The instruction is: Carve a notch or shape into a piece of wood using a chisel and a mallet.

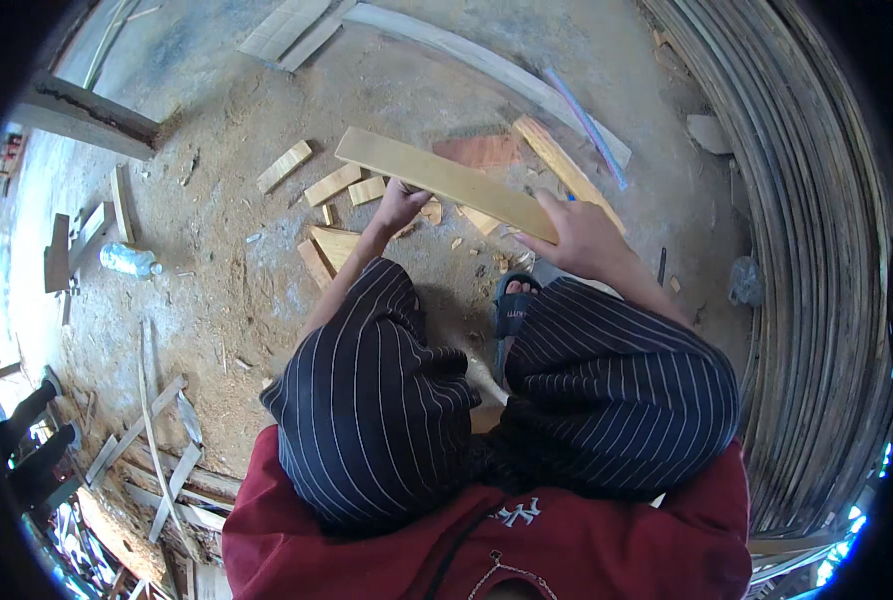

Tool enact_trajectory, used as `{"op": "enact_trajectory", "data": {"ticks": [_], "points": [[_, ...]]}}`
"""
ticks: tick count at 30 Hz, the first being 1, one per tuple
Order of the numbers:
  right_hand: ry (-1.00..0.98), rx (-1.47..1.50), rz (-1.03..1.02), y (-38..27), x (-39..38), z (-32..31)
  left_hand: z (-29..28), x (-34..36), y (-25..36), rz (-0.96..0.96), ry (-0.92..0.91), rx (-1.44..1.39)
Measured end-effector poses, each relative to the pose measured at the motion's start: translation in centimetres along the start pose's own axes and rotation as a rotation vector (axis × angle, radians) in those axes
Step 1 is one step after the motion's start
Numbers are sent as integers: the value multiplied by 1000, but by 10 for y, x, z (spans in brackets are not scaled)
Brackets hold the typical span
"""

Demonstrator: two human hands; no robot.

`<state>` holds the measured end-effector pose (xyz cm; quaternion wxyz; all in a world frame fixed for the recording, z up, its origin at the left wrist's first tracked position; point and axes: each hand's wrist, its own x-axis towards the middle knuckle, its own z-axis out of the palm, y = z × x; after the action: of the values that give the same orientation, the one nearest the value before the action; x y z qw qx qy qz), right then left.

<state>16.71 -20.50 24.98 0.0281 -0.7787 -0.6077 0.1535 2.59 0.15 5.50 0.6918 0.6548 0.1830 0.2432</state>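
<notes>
A flat, smooth, pale wooden board (441, 182) is held up in front of my knees, slanting from upper left to lower right. My left hand (402, 205) grips its lower edge near the middle, with most of the fingers hidden beneath. At the right end, my right hand (584, 238) is closed round the board, thumb on the upper side. Beyond and below it on the ground lie short wood offcuts (333, 185), a reddish board (478, 151) and a long yellowish wooden strip (566, 168).
Stacked long boards (816, 250) line the right side. A plastic bottle (129, 260) lies at left, near a wooden post (91, 115). A long grey plank (486, 70) and a blue-pink strip (588, 130) lie at the far side. Scrap wood (171, 470) is piled lower left.
</notes>
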Motion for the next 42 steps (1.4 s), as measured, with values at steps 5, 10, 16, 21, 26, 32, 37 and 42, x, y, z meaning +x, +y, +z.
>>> {"op": "enact_trajectory", "data": {"ticks": [5, 10, 16, 21, 26, 32, 37, 42], "points": [[390, 446, -80, -28, -7, -44, -24, 1, -11, -100, -120, 122], [-34, 5, 14, -8, 2, -14, -13, 0, -21, 89, -58, -75], [365, 695, -84, -27, -12, -31, -14, -1, -22, 26, -24, 20], [61, 66, 34, -14, -2, -20, -19, -1, -19, 42, -5, 17], [218, 657, 10, -15, -20, -11, -14, -3, -8, 18, -81, 95], [182, 253, -22, -36, -9, -30, -40, -11, -26, 70, -17, 43], [109, 425, 42, -9, -19, 11, -1, -4, 1, 61, -80, -52], [189, 291, 55, -19, -15, -13, -28, -4, -19, -28, -37, 120]]}}
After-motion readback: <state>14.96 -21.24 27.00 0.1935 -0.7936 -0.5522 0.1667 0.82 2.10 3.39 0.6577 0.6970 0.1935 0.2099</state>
